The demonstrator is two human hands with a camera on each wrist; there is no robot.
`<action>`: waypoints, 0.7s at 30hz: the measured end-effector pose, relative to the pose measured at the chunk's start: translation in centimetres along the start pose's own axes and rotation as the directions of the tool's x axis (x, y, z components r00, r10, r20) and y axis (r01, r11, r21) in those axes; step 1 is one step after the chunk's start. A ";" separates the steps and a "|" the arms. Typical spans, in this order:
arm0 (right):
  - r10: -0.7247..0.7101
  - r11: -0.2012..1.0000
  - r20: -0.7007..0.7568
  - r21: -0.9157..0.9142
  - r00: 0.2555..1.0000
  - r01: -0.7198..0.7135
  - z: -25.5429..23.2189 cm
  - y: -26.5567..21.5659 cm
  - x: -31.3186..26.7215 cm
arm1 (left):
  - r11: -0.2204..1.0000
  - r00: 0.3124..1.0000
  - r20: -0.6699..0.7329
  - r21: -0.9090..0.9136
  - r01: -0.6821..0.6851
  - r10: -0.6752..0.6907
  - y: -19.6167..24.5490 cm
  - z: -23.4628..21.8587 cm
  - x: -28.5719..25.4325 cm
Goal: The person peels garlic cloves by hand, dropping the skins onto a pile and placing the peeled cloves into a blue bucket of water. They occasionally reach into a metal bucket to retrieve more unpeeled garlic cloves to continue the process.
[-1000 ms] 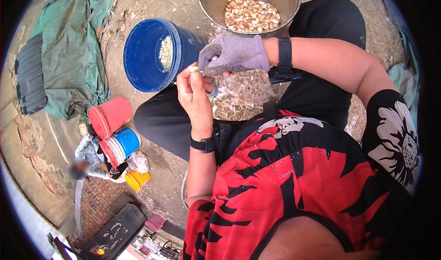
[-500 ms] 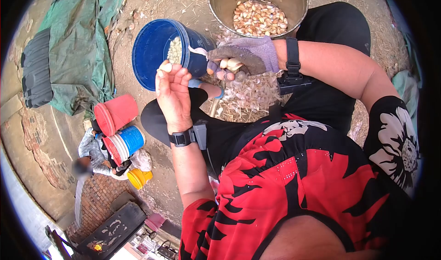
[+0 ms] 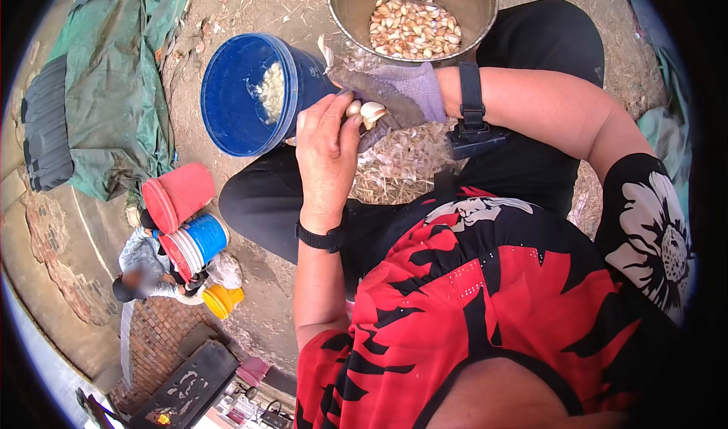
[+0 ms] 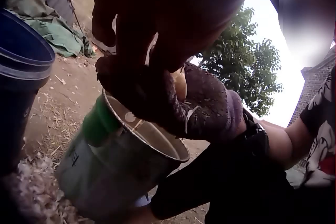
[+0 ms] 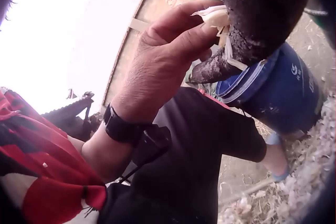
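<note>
Several pale garlic cloves [image 3: 371,113] lie in my right hand [image 3: 413,94], which wears a dirty purple glove and holds them with curled fingers. A strip of papery skin [image 3: 326,51] sticks to the glove's fingertips. My bare left hand [image 3: 327,147] meets the glove, and in the right wrist view its thumb and fingers pinch a garlic clove [image 5: 215,18] with skin on it. Just past the hands a blue bucket [image 3: 241,129] holds peeled white cloves [image 3: 271,91]. Beside it, a metal pot [image 3: 350,23] contains unpeeled brown cloves [image 3: 415,28].
Below the hands, a heap of garlic skins [image 3: 406,156] covers the straw-strewn ground between my crossed legs. Red [image 3: 178,194] and blue [image 3: 205,235] buckets and a yellow pail [image 3: 222,300] stand at the left near another person [image 3: 142,258]. A green tarp [image 3: 114,95] lies behind.
My left hand reached toward the blue bucket with a clove at its fingertips, then came back to the gloved hand without that clove. The glove has rolled palm-up, showing the cloves.
</note>
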State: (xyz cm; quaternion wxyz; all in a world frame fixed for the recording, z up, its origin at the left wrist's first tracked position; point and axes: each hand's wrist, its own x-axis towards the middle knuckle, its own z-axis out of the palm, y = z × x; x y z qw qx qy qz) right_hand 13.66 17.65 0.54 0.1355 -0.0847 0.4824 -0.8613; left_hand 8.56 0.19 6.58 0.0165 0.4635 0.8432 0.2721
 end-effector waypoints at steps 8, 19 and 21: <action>0.362 0.895 -0.048 0.296 0.931 -0.333 0.1 -1.4 0.0 | 0.793 0.912 0.045 -0.478 0.377 -0.407 1.4 -1.0 -0.2; 0.384 0.923 -0.038 0.035 0.923 -0.383 -0.3 0.3 0.5 | 0.983 0.983 0.129 -0.109 0.148 -0.133 0.6 -1.9 -1.1; 0.365 0.930 -0.020 0.055 0.931 -0.363 -0.2 -0.3 0.5 | 0.943 0.972 0.110 -0.241 0.228 -0.207 1.3 -2.3 -1.0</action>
